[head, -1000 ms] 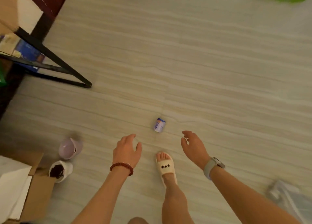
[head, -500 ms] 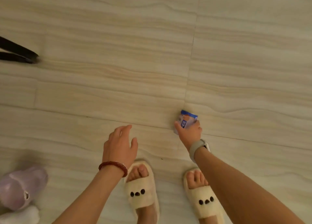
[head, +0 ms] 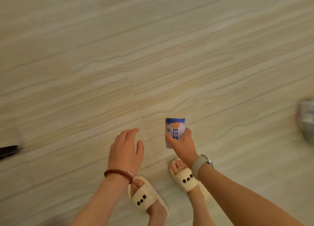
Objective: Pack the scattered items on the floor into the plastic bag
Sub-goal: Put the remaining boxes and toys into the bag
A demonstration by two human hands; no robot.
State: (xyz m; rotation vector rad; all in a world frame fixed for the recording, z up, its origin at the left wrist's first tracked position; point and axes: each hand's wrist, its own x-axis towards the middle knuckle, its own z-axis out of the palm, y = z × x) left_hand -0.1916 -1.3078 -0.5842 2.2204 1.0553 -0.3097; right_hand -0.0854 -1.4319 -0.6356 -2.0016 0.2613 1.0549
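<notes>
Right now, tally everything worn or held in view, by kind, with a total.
Cans: 1, blue and white, held in the right hand
Slippers: 2, cream, left, right
Bead bracelets: 1, red, behind the empty left hand
Watches: 1, grey
Total: 5

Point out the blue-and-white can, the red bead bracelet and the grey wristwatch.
Blue-and-white cylindrical can (head: 175,129): head view, on its printed label.
Red bead bracelet (head: 119,172): head view, on the beads across the left wrist.
Grey wristwatch (head: 198,164): head view, on its strap at the right wrist.
</notes>
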